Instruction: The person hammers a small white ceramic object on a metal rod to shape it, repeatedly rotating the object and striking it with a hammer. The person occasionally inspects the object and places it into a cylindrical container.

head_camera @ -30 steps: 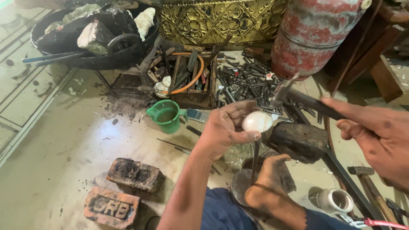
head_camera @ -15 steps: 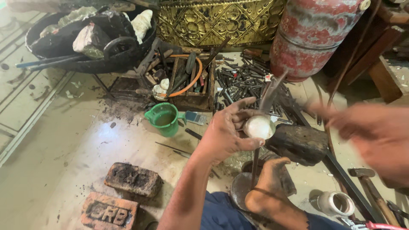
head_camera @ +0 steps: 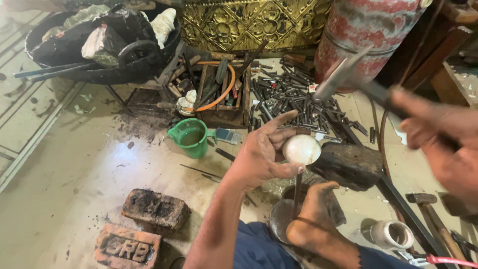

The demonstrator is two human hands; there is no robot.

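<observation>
silver-white metal bowl held on top of an upright iron stake, hammer raised to its right.

left hand grips the small bowl by its rim, thumb under, fingers spread over the top; bowl sits at frame centre, touching the stake tip. right hand is closed round the handle of a hammer, blurred, head up and well above the bowl. bare foot rests against the stake base, just below the bowl. dark wooden block lies just beside the bowl on the right. green plastic jug stands on the floor to the left, near a wooden tool crate and a pile of steel punches. two bricks lie lower left. second hammer lies lower right on the floor.
</observation>
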